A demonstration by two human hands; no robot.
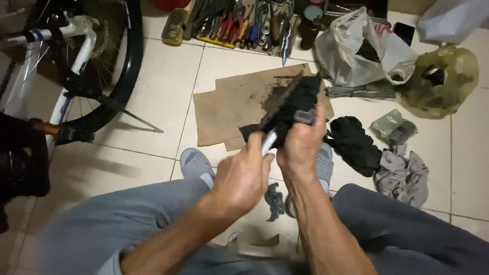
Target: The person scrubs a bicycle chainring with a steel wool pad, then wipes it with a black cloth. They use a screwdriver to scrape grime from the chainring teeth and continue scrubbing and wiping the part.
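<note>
My left hand (243,175) grips the pale handle of a dirty brush (281,102), whose dark bristled head points up and away from me. My right hand (301,142) is closed around a black rag (300,99) that wraps the brush's head. Both hands are held above my knees, over a greasy sheet of brown cardboard (229,109) on the tiled floor. A small pile of bicycle chain (275,199) lies on the floor just below my hands.
A white bicycle frame with its rear wheel (127,66) stands at the left. A row of hand tools (239,25) lies at the back. White (356,51) and yellowish (443,84) plastic bags, another black rag (354,145) and a grey rag (402,175) lie to the right.
</note>
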